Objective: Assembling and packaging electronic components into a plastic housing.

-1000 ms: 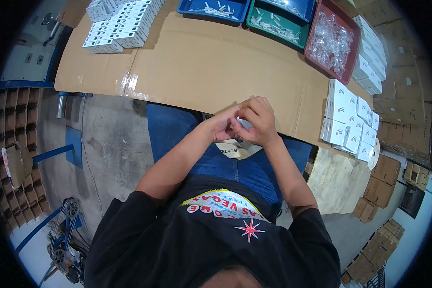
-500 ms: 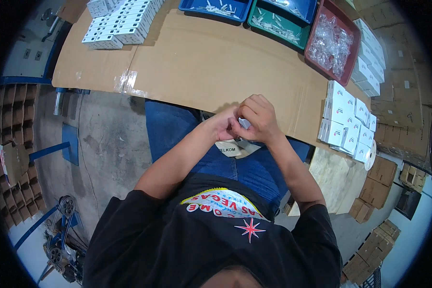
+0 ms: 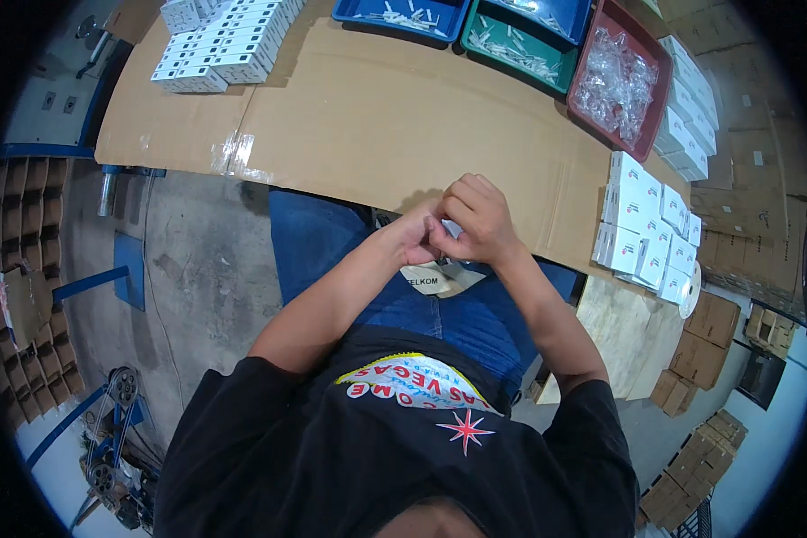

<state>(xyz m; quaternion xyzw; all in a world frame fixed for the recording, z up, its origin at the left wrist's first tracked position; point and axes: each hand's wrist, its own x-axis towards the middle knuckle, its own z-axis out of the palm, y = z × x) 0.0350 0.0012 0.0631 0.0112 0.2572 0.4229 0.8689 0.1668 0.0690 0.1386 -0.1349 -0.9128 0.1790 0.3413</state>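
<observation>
My left hand [image 3: 416, 237] and my right hand [image 3: 477, 219] are pressed together just off the table's front edge, above my lap. My right fingers are curled in a closed grip, with the thumb bent toward the left palm. The left fingers are mostly tucked behind the right hand and look closed too. A small pale bit shows between the hands, but its kind is hidden. Right below them, a pale printed piece [image 3: 441, 279] lies over my jeans.
The cardboard-covered table [image 3: 368, 117] bears stacked white boxes [image 3: 229, 45] at far left and more white boxes [image 3: 647, 229] at right. Along the back are a blue tray [image 3: 402, 29] and a green tray [image 3: 511, 67] of small white parts, plus a red tray [image 3: 592, 112] of clear plastic pieces.
The hands stay together in nearly the same place. My right fingers and thumb have shifted slightly, and less of the pale bit between the hands shows now.
</observation>
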